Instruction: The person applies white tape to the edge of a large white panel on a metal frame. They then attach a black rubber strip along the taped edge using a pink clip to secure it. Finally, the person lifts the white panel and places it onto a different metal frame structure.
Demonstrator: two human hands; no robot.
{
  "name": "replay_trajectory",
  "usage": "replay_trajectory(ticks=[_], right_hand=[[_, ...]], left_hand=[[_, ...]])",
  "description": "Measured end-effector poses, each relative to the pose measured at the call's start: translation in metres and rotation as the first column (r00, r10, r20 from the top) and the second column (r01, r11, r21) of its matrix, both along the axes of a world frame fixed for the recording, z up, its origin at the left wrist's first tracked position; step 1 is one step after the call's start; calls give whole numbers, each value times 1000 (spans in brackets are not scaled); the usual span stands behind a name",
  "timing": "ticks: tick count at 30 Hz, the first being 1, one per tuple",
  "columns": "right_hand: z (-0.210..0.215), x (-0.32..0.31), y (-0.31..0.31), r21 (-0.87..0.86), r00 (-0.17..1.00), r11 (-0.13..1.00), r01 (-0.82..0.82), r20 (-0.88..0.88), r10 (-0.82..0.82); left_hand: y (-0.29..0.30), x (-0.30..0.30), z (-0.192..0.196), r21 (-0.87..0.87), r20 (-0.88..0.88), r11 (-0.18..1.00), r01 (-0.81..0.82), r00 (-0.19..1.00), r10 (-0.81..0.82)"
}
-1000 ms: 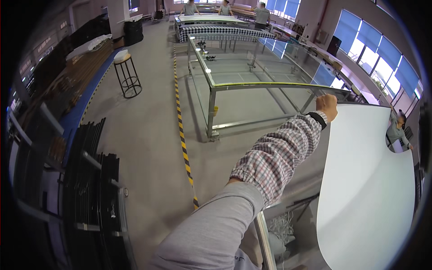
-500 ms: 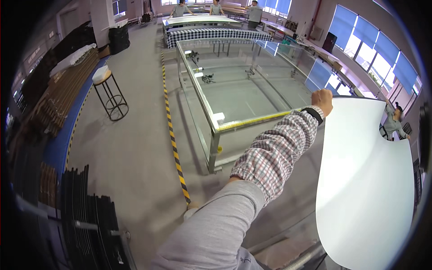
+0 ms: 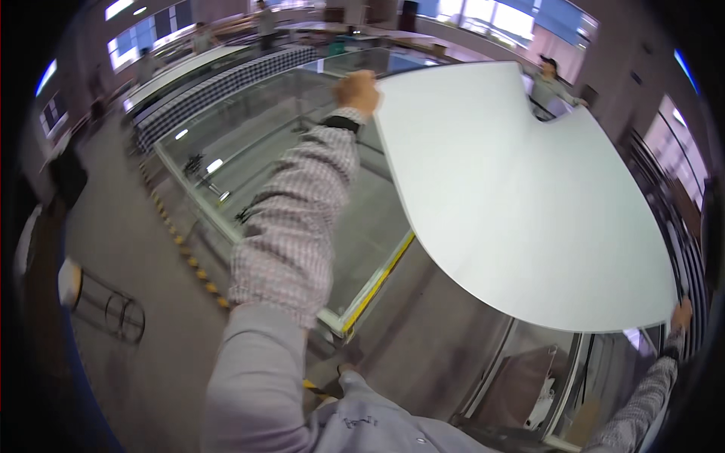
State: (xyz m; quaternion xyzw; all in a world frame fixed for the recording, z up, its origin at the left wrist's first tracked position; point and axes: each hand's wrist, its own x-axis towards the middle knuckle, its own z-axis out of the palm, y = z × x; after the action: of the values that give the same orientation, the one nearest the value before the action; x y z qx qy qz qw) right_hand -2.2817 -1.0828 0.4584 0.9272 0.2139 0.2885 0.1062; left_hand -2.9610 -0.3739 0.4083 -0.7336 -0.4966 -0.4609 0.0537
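Note:
A large white flexible sheet [image 3: 521, 204] sags between me and a co-worker, covering much of the right side. My left hand [image 3: 357, 92] is closed on its upper left corner, arm stretched forward over the glass-topped table. My right hand [image 3: 681, 315] grips the lower right corner, near the picture's rim; its fingers are small and partly hidden. Across the sheet, the co-worker [image 3: 550, 89] holds the far edge, which dips between that person's hands. The glass-topped table [image 3: 198, 190] has a metal frame, with a yellow measuring strip [image 3: 379, 285] along its near edge.
Behind the glass table stands a table with a checked cloth [image 3: 226, 87]. A stool [image 3: 113, 306] is at the left, past black-and-yellow floor tape [image 3: 181, 245]. Long dark bars [image 3: 664, 204] are stacked at the right. A metal frame [image 3: 491, 362] stands below the sheet.
My view has swung right, and the glass table now appears further left and tilted. More of the sheet shows, spread wider, and my right hand has come into view.

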Motion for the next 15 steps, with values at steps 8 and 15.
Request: replay_trajectory(ticks=[8, 15], right_hand=[[5, -109, 161, 177, 987, 981, -78, 151, 51], [2, -187, 300, 119, 984, 987, -110, 153, 91]], left_hand=[[124, -84, -27, -108, -45, 992, -66, 997, 61], [269, -198, -72, -102, 41, 990, -96, 994, 100]])
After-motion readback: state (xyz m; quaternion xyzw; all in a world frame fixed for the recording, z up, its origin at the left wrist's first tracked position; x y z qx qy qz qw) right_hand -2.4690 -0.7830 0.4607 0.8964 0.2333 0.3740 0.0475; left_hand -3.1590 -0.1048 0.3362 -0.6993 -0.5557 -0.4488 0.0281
